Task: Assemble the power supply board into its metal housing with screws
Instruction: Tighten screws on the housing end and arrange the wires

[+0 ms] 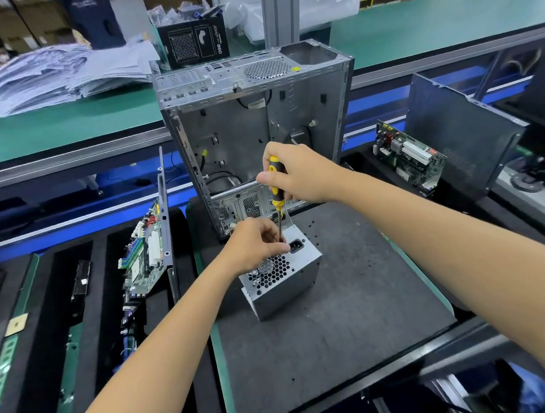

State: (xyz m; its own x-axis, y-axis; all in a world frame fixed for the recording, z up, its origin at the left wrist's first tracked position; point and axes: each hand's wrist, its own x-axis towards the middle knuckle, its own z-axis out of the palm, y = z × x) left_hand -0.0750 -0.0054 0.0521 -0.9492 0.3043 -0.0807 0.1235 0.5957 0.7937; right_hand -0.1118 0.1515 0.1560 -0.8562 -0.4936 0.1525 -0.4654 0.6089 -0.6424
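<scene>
Under the left grip (257, 243), housing (286, 278).

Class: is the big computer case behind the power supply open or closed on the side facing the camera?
Open: the computer case has no side panel there, so its bare interior shows.

— What stands behind the dark mat (337, 314)?
— An open computer case (255, 117), upright. Past it, a black box (193, 44) and a heap of papers (59, 76) lie on the green desk (429, 24).
— And to the sides?
— A circuit board (145, 257) leans at left; another board (406, 158) sits at right, beside a grey metal panel (462, 131).
</scene>
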